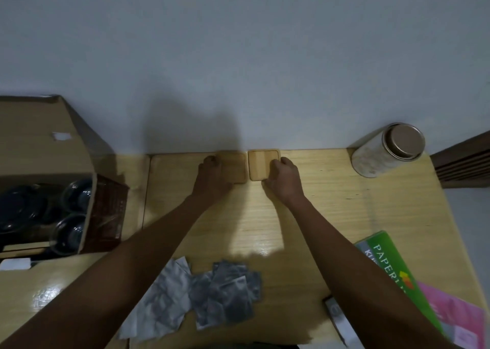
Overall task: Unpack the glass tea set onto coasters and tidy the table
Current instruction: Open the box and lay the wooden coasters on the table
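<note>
Two square wooden coasters lie side by side at the far edge of the table, against the wall. My left hand (212, 175) rests with curled fingers on the left coaster (236, 167). On the near right corner of the right coaster (261, 163) sits my right hand (283, 177), fingers curled too. An open cardboard box (39, 149) stands at the left; inside it the glass tea set (69, 210) shows as dark round cups and a pot.
A cylindrical tin (387, 149) with a metal lid stands at the far right corner. Several grey foil packets (228, 293) and crumpled paper (161, 301) lie near me. A green paper pack (397, 282) and pink sheets (456, 317) lie at the right edge.
</note>
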